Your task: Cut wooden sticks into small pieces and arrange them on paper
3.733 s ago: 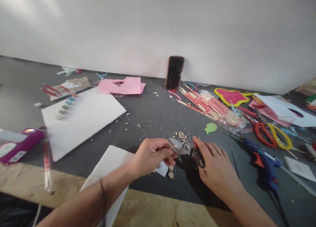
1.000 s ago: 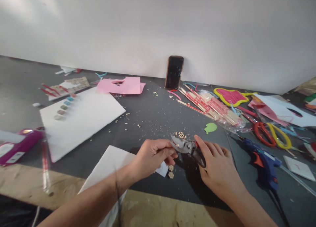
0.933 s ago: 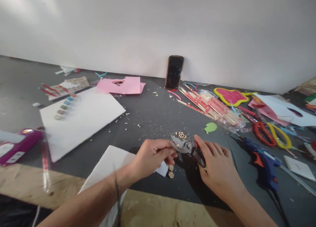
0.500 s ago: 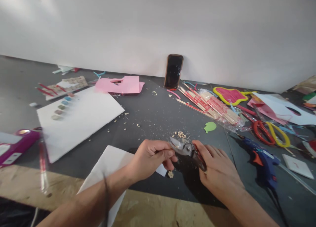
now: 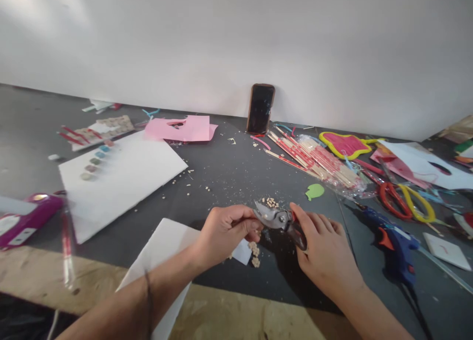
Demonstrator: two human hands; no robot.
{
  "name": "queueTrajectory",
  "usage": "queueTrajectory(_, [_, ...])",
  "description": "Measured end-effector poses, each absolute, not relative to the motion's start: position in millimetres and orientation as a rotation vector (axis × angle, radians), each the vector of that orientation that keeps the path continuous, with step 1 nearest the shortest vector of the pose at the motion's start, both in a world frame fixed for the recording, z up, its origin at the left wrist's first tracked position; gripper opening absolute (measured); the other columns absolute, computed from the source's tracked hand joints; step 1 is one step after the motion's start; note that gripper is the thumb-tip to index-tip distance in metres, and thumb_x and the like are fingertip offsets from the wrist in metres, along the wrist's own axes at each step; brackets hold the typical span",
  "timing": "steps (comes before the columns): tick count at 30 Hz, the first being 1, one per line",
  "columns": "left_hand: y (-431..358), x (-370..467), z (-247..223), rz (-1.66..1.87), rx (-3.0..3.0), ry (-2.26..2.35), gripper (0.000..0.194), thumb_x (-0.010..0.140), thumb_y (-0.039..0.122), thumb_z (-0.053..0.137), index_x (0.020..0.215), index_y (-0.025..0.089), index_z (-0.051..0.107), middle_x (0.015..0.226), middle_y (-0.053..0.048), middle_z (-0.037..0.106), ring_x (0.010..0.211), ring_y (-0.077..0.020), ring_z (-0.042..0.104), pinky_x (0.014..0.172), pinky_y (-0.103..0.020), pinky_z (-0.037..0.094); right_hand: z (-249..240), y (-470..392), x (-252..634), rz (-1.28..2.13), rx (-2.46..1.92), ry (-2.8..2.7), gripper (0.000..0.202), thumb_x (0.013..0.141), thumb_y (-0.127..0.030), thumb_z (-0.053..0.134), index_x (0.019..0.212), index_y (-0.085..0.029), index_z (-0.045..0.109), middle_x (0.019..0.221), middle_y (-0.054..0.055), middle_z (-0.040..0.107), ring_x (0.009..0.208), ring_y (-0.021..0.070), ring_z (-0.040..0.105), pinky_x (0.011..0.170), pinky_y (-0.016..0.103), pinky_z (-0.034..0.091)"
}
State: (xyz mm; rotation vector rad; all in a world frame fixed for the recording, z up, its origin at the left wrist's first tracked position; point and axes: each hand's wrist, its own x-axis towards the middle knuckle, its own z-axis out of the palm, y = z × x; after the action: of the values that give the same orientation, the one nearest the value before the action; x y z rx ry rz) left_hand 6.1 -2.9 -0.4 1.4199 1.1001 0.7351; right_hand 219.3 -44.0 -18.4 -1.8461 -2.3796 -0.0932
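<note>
My right hand (image 5: pixel 321 241) is wrapped round the dark handles of metal pruning shears (image 5: pixel 275 218), whose blades point left. My left hand (image 5: pixel 231 231) is closed in a pinch at the blade tips; what its fingers hold is too small to make out. Just beyond the shears lies a heap of small pale wooden bits (image 5: pixel 271 202). Below my left fingers are round clusters of pale bits (image 5: pixel 254 254) and a small white paper piece (image 5: pixel 242 252). A white sheet (image 5: pixel 173 236) lies partly under my left forearm.
A phone (image 5: pixel 260 108) leans on the wall. Packaged sticks (image 5: pixel 314 157), red scissors (image 5: pixel 394 200) and a blue glue gun (image 5: pixel 397 246) are at right. At left are a white board (image 5: pixel 121 182), pink paper (image 5: pixel 185 128) and a purple tool (image 5: pixel 29 217).
My left hand has shifted slightly up and left, showing more of the pale clusters beneath it. The shears stay in my right hand, their blades slightly raised.
</note>
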Motion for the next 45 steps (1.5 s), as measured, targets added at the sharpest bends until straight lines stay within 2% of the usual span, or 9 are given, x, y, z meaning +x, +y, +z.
queueTrajectory(8, [-3.5, 3.1, 0.6, 0.654, 1.411, 1.044, 0.018, 0.081, 0.021, 0.05, 0.072, 0.012, 0.063, 0.06, -0.003, 0.064, 0.055, -0.0103, 0.063, 0.047, -0.015, 0.045, -20.2, -43.8, 221.0, -0.038, -1.82, -2.38, 0.064, 0.072, -0.016, 0.046, 0.134, -0.021, 0.028, 0.113, 0.009, 0.056, 0.099, 0.0245, 0.049, 0.08, 0.041, 0.035])
queueTrajectory(13, [-3.5, 1.0, 0.6, 0.625, 1.39, 0.998, 0.018, 0.082, 0.021, 0.049, 0.073, 0.012, 0.062, 0.061, -0.003, 0.066, 0.055, -0.011, 0.064, 0.05, -0.017, 0.047, -18.0, -44.7, 220.0, -0.033, -1.799, -2.369, 0.062, 0.073, -0.016, 0.044, 0.133, -0.021, 0.028, 0.111, 0.01, 0.057, 0.098, 0.0248, 0.05, 0.078, 0.041, 0.035])
queueTrajectory(19, [-4.3, 0.5, 1.5, 0.626, 1.374, 0.986, 0.02, 0.082, 0.023, 0.049, 0.071, 0.011, 0.061, 0.064, -0.005, 0.067, 0.055, -0.0119, 0.064, 0.053, -0.02, 0.049, -16.6, -46.4, 217.1, -0.067, -1.791, -2.424, 0.058, 0.072, -0.014, 0.046, 0.129, -0.018, 0.034, 0.101, 0.01, 0.059, 0.091, 0.0243, 0.052, 0.078, 0.04, 0.038])
queueTrajectory(25, [-6.2, 4.2, 4.3, 0.622, 1.305, 1.035, 0.021, 0.081, 0.024, 0.05, 0.07, 0.011, 0.061, 0.055, -0.003, 0.064, 0.05, -0.0115, 0.062, 0.05, -0.02, 0.049, -18.2, -50.1, 219.3, 0.013, -1.844, -2.446, 0.055, 0.069, -0.01, 0.044, 0.124, -0.017, 0.04, 0.095, 0.008, 0.06, 0.083, 0.0219, 0.054, 0.074, 0.035, 0.041])
queueTrajectory(30, [-3.9, 6.9, 2.7, 0.676, 1.301, 1.059, 0.015, 0.079, 0.023, 0.054, 0.072, 0.011, 0.062, 0.061, -0.004, 0.066, 0.055, -0.0115, 0.063, 0.051, -0.018, 0.049, -17.5, -48.3, 219.2, 0.0, -1.881, -2.412, 0.053, 0.069, -0.012, 0.045, 0.121, -0.018, 0.041, 0.096, 0.008, 0.06, 0.084, 0.0222, 0.055, 0.074, 0.034, 0.04])
queueTrajectory(34, [-3.7, 7.2, -0.1, 0.703, 1.372, 1.097, 0.009, 0.074, 0.019, 0.058, 0.07, 0.012, 0.062, 0.058, -0.001, 0.064, 0.056, -0.0107, 0.062, 0.053, -0.017, 0.048, -17.4, -44.6, 217.2, -0.075, -1.872, -2.385, 0.055, 0.07, -0.013, 0.046, 0.125, -0.019, 0.038, 0.101, 0.009, 0.06, 0.09, 0.0236, 0.054, 0.074, 0.035, 0.038])
queueTrajectory(39, [-3.9, 5.7, -2.0, 0.679, 1.411, 1.049, 0.016, 0.079, 0.02, 0.052, 0.071, 0.012, 0.063, 0.058, -0.002, 0.063, 0.055, -0.0112, 0.063, 0.048, -0.016, 0.047, -18.9, -45.8, 216.5, -0.102, -1.854, -2.378, 0.064, 0.072, -0.015, 0.046, 0.133, -0.022, 0.028, 0.109, 0.009, 0.058, 0.096, 0.0246, 0.05, 0.079, 0.04, 0.033])
queueTrajectory(45, [-3.6, 2.3, -6.6, 0.645, 1.429, 0.971, 0.015, 0.079, 0.019, 0.051, 0.071, 0.012, 0.062, 0.06, -0.004, 0.066, 0.056, -0.0128, 0.065, 0.046, -0.017, 0.047, -20.1, -47.2, 217.9, -0.028, -1.79, -2.358, 0.071, 0.071, -0.015, 0.045, 0.137, -0.023, 0.021, 0.114, 0.011, 0.055, 0.101, 0.025, 0.048, 0.084, 0.044, 0.03])
